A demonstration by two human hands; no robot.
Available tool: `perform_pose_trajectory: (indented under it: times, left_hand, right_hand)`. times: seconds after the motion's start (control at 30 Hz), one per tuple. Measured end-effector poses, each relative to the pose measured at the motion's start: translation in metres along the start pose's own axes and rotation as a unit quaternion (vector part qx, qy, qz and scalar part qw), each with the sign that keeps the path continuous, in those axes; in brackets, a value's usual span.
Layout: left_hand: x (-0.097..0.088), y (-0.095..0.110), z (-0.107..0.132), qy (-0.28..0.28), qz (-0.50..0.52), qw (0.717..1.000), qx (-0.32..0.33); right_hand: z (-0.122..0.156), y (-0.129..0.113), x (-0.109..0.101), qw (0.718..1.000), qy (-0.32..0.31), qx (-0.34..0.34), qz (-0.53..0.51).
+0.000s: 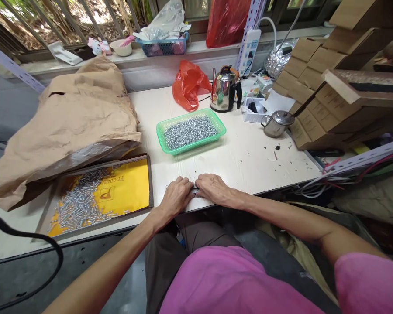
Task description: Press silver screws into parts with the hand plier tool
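My left hand and my right hand rest side by side at the near edge of the white table. Their fingers are curled and pressed together over a small dark and silvery item between them; I cannot make out what it is. Beyond the hands stands a green plastic basket filled with several small metal screws. To the left lies a shallow brown tray with a yellow lining and a loose heap of similar screws.
A large crumpled brown paper sack covers the table's left. Behind the basket are a red plastic bag, a steel kettle and a small metal pot. Stacked cardboard boxes crowd the right. A black cable loops at left.
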State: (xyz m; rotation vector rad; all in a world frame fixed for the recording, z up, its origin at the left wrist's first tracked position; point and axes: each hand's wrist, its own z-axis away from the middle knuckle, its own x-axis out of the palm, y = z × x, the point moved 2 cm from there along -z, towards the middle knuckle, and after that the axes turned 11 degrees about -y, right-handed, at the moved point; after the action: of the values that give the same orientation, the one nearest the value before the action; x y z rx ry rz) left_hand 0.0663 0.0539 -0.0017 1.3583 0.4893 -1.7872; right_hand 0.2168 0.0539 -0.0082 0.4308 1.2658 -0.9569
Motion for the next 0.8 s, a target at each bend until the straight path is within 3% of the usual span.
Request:
perform_pose_trajectory:
  times: [0.13,0.27,0.43,0.53,0.67,0.8]
  left_hand:
    - [0.002,0.001,0.001,-0.002,0.007,1.000,-0.002]
    - [0.004,0.001,0.005,0.023,0.008,1.000,-0.007]
    - [0.029,0.015,0.022,0.134,0.044,0.990,-0.016]
    - [0.050,0.033,0.030,0.185,0.081,0.979,0.015]
    - [0.062,0.050,0.036,0.189,0.115,0.975,0.031]
    - [0.062,0.051,0.036,0.185,0.102,0.977,0.034]
  right_hand:
    - [0.003,-0.002,0.013,1.000,0.022,0.012,-0.001]
    - [0.008,0.003,0.007,0.999,0.042,0.016,0.015]
    - [0.011,0.015,-0.005,0.999,0.031,-0.032,0.001]
    - [0.005,0.019,-0.004,0.999,0.039,-0.013,-0.006]
    - [-0.015,0.024,-0.009,0.996,0.055,0.045,0.045]
    - [-0.033,0.018,-0.024,0.995,0.060,0.060,0.060]
